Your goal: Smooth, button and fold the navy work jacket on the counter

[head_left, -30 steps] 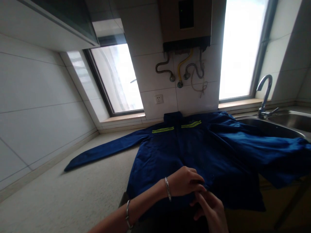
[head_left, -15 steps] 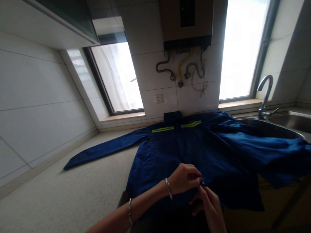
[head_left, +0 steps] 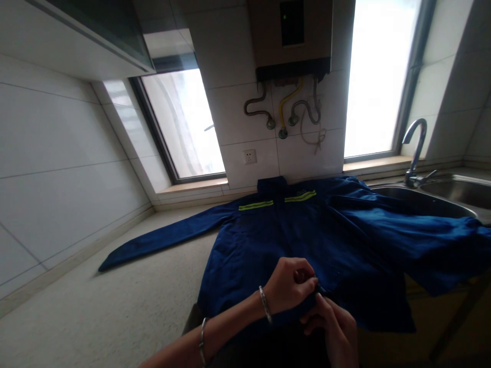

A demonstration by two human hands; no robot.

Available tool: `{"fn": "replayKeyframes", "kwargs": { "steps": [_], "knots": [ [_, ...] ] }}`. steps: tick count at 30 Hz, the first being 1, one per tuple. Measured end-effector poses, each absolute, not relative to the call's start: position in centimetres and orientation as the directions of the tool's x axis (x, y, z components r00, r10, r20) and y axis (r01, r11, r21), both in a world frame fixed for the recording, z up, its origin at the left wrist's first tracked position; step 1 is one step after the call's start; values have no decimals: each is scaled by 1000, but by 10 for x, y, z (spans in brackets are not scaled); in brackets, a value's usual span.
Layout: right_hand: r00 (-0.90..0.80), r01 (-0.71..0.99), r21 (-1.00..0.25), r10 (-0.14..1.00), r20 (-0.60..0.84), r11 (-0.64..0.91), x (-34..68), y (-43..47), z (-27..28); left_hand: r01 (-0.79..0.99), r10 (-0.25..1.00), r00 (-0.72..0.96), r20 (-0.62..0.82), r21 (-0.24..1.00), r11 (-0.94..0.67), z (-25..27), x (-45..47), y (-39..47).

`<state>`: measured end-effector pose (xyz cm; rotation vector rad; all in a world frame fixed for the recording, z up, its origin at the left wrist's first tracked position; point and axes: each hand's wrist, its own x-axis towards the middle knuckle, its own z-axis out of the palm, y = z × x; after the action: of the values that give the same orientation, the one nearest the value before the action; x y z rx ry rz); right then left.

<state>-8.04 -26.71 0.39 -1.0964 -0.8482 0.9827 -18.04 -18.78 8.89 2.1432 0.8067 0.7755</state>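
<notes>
A dark blue work jacket (head_left: 249, 245) with yellow-green stripes on its chest lies spread face up, collar toward the wall. My left hand (head_left: 289, 283) is closed in a pinch on the jacket's front opening near the bottom hem. Just below and to the right, my right hand (head_left: 335, 322) pinches the same part of the cloth, fingers curled. Whether a button or zip sits between the fingertips is too dark to see. One sleeve stretches left along the counter; the other side drapes right, over the sink's front edge.
The pale countertop (head_left: 153, 291) runs along the wall to the left. At right are a steel sink (head_left: 460, 191) and a tap (head_left: 416, 151). A water heater (head_left: 293, 36) with pipes hangs above the jacket, between two windows. A wall cabinet (head_left: 95, 36) juts out upper left.
Both hands stay at the jacket's front, with small shifts of the fingers; the right hand has turned slightly. The view has moved a little. The jacket lies as before.
</notes>
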Motion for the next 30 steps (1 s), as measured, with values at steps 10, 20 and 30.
{"fn": "replayKeyframes", "kwargs": {
  "steps": [10,20,30],
  "knots": [
    [485,-123,-974,868,107,189,-88,-271,7,284,809,533,247,848,-447,84,-177,-192],
    [418,-227,-972,907,-40,61,-89,-266,10,247,580,812,-64,938,-242,82,-190,-161],
    [547,-180,-975,837,8,127,-103,-276,13,354,701,710,-74,897,-265,89,-195,-153]
  ]
}}
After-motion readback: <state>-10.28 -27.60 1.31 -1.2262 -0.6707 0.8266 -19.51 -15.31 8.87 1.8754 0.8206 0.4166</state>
